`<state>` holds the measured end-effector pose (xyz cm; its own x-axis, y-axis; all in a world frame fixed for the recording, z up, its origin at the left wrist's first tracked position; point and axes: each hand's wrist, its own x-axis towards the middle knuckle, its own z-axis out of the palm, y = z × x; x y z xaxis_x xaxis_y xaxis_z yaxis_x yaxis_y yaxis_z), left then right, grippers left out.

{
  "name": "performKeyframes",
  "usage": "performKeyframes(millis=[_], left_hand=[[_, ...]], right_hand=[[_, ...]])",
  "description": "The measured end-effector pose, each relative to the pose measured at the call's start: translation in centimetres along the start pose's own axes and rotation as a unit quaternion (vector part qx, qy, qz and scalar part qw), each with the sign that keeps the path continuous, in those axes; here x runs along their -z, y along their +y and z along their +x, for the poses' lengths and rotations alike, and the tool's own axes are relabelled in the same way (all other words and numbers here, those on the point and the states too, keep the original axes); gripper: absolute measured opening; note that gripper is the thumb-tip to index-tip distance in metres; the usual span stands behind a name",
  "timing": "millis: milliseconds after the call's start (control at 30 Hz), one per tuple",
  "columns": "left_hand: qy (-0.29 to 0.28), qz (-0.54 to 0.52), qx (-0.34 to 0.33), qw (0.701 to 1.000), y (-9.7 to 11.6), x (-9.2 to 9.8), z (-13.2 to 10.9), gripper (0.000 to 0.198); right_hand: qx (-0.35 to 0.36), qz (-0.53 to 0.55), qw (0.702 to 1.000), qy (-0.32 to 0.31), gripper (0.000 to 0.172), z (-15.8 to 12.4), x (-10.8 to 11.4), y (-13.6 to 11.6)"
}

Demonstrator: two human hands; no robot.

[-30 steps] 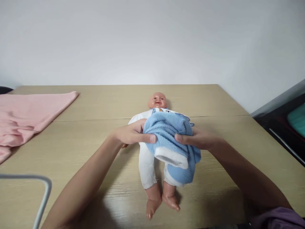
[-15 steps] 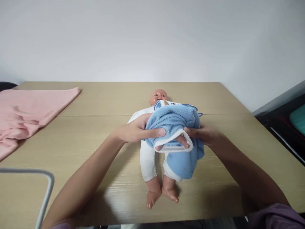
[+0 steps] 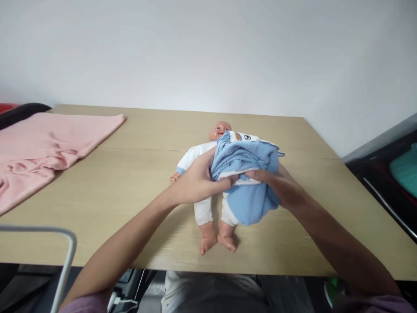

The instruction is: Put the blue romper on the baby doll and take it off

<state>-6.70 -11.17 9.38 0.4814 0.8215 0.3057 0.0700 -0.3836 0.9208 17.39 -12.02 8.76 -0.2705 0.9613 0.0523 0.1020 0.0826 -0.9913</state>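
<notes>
A baby doll (image 3: 204, 208) in a white suit lies on its back on the wooden table (image 3: 130, 182), head away from me, bare feet toward me. A blue fleece garment (image 3: 245, 161) with a white trim is bunched over its body. My left hand (image 3: 198, 182) grips the garment's left side, thumb pressed on the fabric. My right hand (image 3: 276, 184) holds the right side, fingers closed on the white-edged opening. Both hands hold the bundle just above the doll's torso.
A pink cloth (image 3: 45, 148) lies spread at the table's far left. A grey metal bar (image 3: 61, 261) curves at the lower left. To the right, beyond the table edge, stands dark furniture with a teal object (image 3: 405, 169). A white wall is behind.
Both hands have gathered the blue garment further up toward the doll's head, coming closer together on the white trim. My view has tipped down, showing the table's near edge.
</notes>
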Motion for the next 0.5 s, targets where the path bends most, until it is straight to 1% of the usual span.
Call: performKeyframes(millis=[33, 100, 167, 233, 333, 433, 500], left_hand=[[0.018, 0.024, -0.008, 1.000, 0.1, -0.4, -0.2, 0.056], [0.046, 0.092, -0.008, 0.995, 0.2, -1.2, -0.7, 0.063], [0.062, 0.179, 0.016, 0.982, 0.2, -1.9, -1.1, 0.066], [0.073, 0.251, 0.042, 0.964, 0.3, -2.4, -1.6, 0.064], [0.077, 0.290, 0.046, 0.953, 0.3, -3.1, -2.6, 0.048], [0.096, 0.271, 0.054, 0.956, 0.4, -3.9, -4.1, 0.026], [0.125, 0.243, 0.080, 0.959, 0.2, -4.6, -5.5, 0.020]], right_hand=[[0.012, -0.013, 1.000, 0.025, 0.042, -0.2, -0.1, 0.1], [0.036, -0.050, 0.997, 0.049, 0.038, -0.7, -0.4, 0.2], [0.039, -0.088, 0.994, 0.053, 0.037, -1.1, -0.5, 0.3], [0.026, -0.115, 0.992, 0.048, 0.037, -1.6, -0.6, 0.4], [0.030, -0.134, 0.990, 0.034, 0.038, -2.5, -0.5, 0.6], [0.017, -0.151, 0.988, 0.018, 0.045, -3.3, -0.6, 0.6], [0.003, -0.169, 0.986, -0.008, 0.046, -3.8, -1.0, 0.8]])
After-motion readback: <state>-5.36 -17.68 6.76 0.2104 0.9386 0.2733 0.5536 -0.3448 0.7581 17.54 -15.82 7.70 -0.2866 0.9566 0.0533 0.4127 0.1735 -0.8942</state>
